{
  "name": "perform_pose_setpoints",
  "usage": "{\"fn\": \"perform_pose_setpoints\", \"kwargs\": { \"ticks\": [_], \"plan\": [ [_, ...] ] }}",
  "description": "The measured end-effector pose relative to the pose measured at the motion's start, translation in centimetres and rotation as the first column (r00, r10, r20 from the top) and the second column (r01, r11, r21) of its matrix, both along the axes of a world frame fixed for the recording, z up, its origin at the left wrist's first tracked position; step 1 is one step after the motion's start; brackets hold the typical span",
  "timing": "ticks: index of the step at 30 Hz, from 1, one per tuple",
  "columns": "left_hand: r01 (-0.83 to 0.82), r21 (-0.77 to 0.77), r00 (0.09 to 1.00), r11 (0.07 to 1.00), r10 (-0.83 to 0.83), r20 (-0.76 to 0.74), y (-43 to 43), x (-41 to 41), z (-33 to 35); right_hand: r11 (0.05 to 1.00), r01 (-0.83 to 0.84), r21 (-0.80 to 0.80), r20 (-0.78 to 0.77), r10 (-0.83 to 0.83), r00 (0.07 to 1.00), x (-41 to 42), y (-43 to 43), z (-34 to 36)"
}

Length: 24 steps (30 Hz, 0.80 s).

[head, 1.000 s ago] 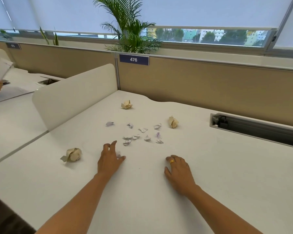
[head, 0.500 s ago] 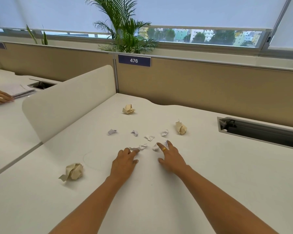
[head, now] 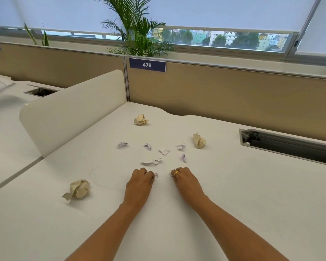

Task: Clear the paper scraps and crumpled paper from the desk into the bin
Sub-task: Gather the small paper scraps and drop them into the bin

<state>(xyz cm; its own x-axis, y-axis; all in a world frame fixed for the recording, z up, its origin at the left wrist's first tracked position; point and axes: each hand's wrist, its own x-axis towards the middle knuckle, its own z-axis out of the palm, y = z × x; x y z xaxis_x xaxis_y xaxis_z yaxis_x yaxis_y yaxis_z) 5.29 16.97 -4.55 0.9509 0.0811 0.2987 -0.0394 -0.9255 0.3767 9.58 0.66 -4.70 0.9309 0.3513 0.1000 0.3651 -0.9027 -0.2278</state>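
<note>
Several small pale purple paper scraps [head: 151, 162] lie scattered on the white desk [head: 252, 194]. Three crumpled tan paper balls rest around them: one near left [head: 79, 189], one far middle [head: 140, 119], one right [head: 199, 141]. My left hand [head: 139, 182] lies on the desk with fingers curled around a small scrap [head: 155, 175]. My right hand [head: 186, 181], wearing a gold ring, has fingers curled on another scrap [head: 172, 172] at its fingertips. No bin is in view.
A white curved divider [head: 70, 108] bounds the desk on the left. A tan partition [head: 233, 95] with a "476" label stands behind. An open cable tray [head: 290, 147] is sunk in the desk at right. A palm plant [head: 137, 34] rises behind the partition.
Both hands pulled back toward me and curled their fingers, each drawing in a small scrap. The camera view shifted slightly right and down.
</note>
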Motion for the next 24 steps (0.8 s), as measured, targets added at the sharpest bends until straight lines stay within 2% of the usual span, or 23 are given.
{"fn": "perform_pose_setpoints", "kwargs": {
  "ticks": [8, 12, 16, 24],
  "plan": [
    [-0.019, 0.048, 0.993, 0.999, 0.024, -0.117, -1.4, -1.3, 0.9, 0.999, 0.025, 0.033, -0.044, -0.024, 0.999, -2.4, -1.1, 1.5],
    [-0.038, -0.027, 0.991, 0.999, 0.034, -0.132, -1.9, -2.2, 1.1, 0.999, 0.038, 0.012, -0.073, -0.037, 0.997, -3.7, -2.2, 2.0],
    [-0.053, -0.109, 0.993, 0.993, 0.041, -0.111, -2.8, -3.4, 1.2, 0.996, 0.042, 0.075, -0.136, -0.031, 0.99, -4.9, -4.2, 2.4],
    [0.012, -0.221, 0.998, 0.975, -0.024, -0.052, -8.8, -5.8, 2.6, 0.985, 0.095, 0.146, -0.132, -0.076, 0.988, -7.6, -12.7, 2.8]
  ]
}}
